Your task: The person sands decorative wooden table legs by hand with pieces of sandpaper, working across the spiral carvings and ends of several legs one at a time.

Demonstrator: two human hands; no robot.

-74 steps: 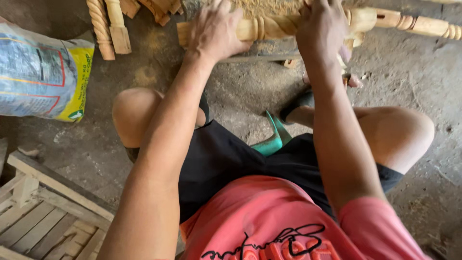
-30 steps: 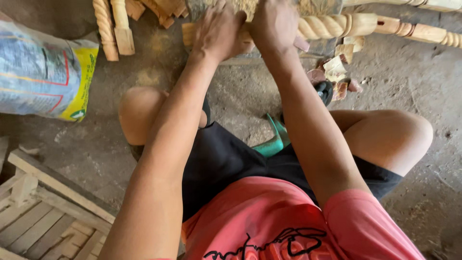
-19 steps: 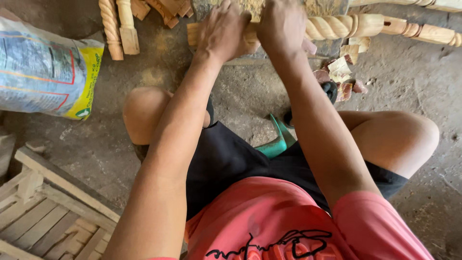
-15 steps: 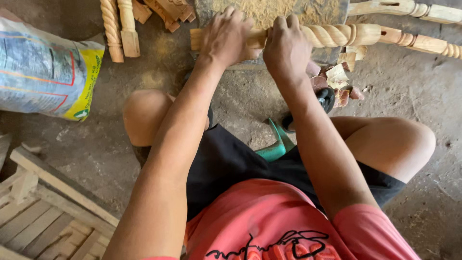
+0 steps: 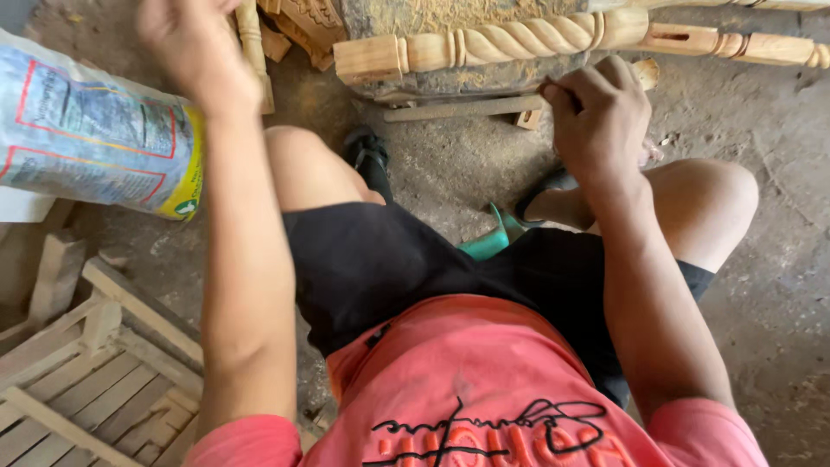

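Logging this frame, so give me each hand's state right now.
Left hand: raised and blurred, away from the twisted wooden post; open or closed cannot be told.
Right hand: curled closed below the post; any contents hidden.

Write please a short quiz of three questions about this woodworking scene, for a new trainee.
1. True or false: the right hand rests on top of the twisted wooden post.
2. Which thing lies nearest the left hand? A) printed sack B) green tool C) slatted wooden frame
3. What colour is the person's shirt?

Key
1. False; it is below the post, fingers curled.
2. A
3. Pinkish red.
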